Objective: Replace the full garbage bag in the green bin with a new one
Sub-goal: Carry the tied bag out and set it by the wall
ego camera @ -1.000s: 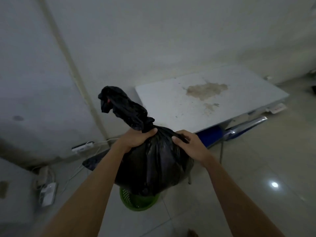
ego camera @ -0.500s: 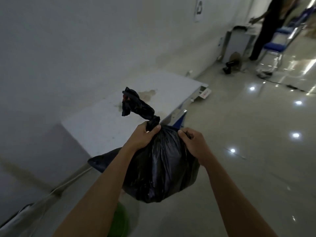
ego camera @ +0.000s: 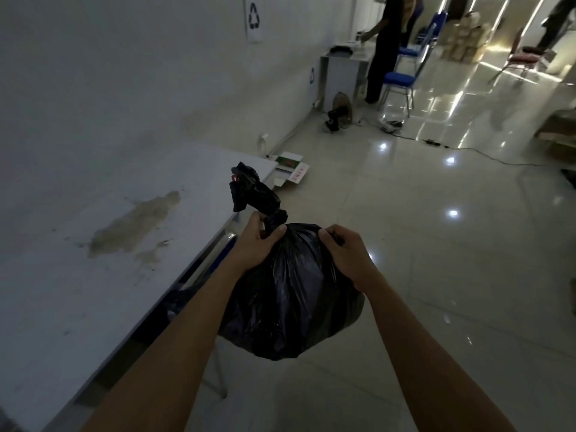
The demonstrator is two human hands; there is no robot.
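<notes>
Both hands are clamping the tied bag (ego camera: pixel 290 294), left hand (ego camera: pixel 258 244) pinching the knot, right hand (ego camera: pixel 346 254) gripping plastic; carrying it well means keeping the knot upright

Stained white table (ego camera: pixel 93 275) by wall, recycling sign (ego camera: pixel 254 17), blue chairs (ego camera: pixel 402 79), floor fan (ego camera: pixel 338 115), cardboard box (ego camera: pixel 291 169)

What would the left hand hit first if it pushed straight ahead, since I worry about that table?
Likely nothing solid soon. The left hand, gripping the garbage bag at its tied neck, points past the table corner toward open floor. Depth is hard to judge, though.
</notes>
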